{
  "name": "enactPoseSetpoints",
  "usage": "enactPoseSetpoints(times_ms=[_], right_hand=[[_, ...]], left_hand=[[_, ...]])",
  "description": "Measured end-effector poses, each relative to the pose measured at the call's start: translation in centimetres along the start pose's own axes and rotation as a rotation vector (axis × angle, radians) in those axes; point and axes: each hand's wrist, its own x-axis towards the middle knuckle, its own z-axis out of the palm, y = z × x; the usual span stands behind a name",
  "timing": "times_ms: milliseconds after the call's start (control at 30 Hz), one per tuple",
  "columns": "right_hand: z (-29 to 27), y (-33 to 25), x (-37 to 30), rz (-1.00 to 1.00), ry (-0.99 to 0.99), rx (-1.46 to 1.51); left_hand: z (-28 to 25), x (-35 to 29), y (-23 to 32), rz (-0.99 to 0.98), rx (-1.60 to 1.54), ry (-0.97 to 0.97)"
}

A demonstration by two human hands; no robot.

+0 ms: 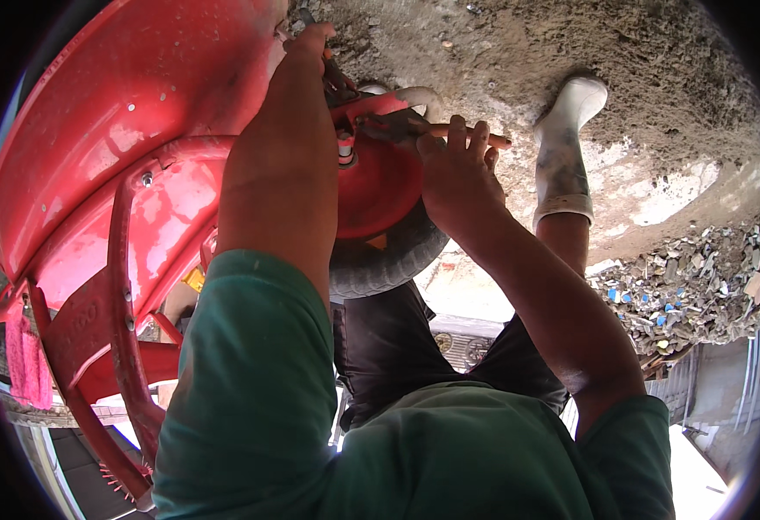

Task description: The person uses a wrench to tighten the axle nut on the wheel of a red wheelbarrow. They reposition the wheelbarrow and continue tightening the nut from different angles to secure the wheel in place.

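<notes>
the two hands were well apart. the right hand [466,173] had its fingers closed around an orange-handled tool [462,132], whose dark end lay left of that hand, over the wheel's red rim [388,195]. the left hand [310,41] was farther forward, beside the wheelbarrow's red tray [154,95]; i cannot tell whether it gripped anything. a dark tyre [380,273] sat between the forearms, nearer the body, and a white boot [566,143] right of the right hand.
</notes>
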Motion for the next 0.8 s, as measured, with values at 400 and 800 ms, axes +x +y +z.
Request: enactPoseSetpoints(times_ms=[400, 800], right_hand=[[-2.0, -3.5, -0.9, -0.006, -0.184, 0.008], [-3.3, -3.9, 0.0, 0.121, -0.381, 0.317]], left_hand=[[0.0, 0.6, 0.0, -0.012, 0.030, 0.022], [0.5, 0.1, -0.1, -0.007, -0.039, 0.090]])
